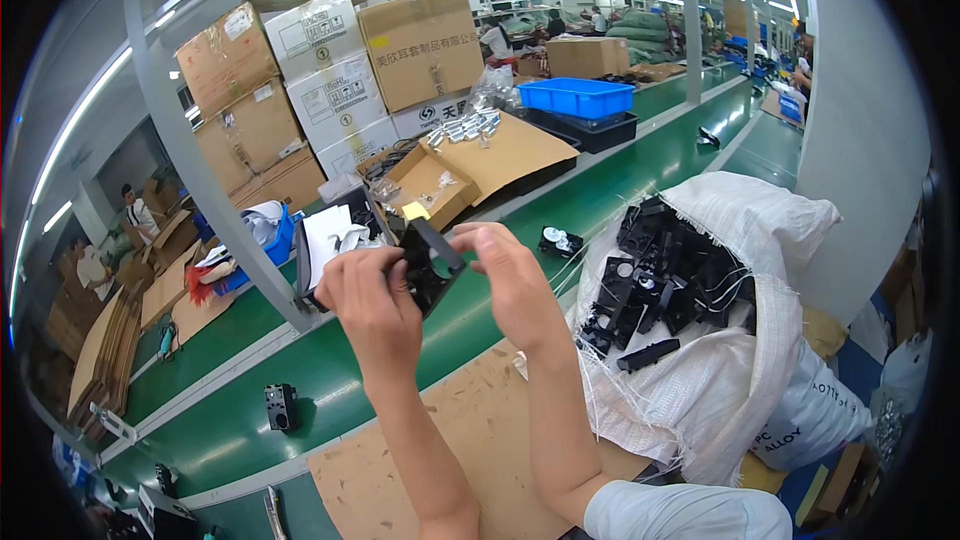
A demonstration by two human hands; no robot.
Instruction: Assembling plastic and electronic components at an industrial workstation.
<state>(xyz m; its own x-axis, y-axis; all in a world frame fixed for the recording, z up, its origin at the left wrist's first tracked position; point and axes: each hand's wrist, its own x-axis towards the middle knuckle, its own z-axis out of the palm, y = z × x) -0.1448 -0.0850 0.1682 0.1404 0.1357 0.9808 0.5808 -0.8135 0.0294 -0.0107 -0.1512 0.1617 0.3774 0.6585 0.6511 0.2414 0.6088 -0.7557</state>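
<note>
Head view shows both hands raised above the green counter (600, 190), gripping one black plastic part (428, 265) between them: left hand (372, 302) clasps its lower left side, right hand (512, 280) pinches its upper right edge.

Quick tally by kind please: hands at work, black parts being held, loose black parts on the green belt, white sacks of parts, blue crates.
Hands: 2, left hand and right hand
Held black part: 1
Loose black parts on the belt: 2
White sack: 1
Blue crate: 1
Total: 7

right: white sack (730, 380) blocks | left: belt (330, 380) open | ahead: open carton (440, 185)
</note>
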